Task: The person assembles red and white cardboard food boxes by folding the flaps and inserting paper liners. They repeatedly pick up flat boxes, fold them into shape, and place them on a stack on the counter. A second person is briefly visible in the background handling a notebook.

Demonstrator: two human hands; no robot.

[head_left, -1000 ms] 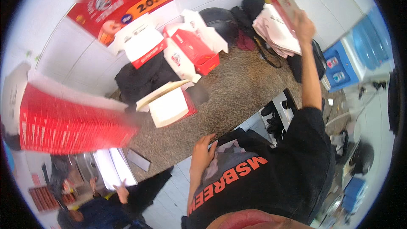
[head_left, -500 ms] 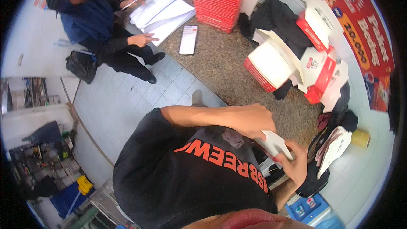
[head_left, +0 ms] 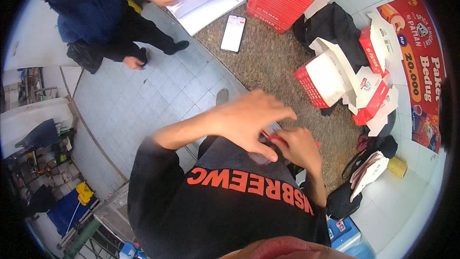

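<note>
Right grip (head_left: 300,147) pinches red item (head_left: 276,139); left grip (head_left: 245,121) spread.

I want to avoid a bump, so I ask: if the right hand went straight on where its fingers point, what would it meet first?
Probably the left hand, which curves open ahead of the right hand. Depth is unclear in this single view, so it might pass underneath instead.

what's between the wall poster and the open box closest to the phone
In the head view, an upper open box and a lower open box, both red and white, lie between the wall poster and that closest box.
</note>
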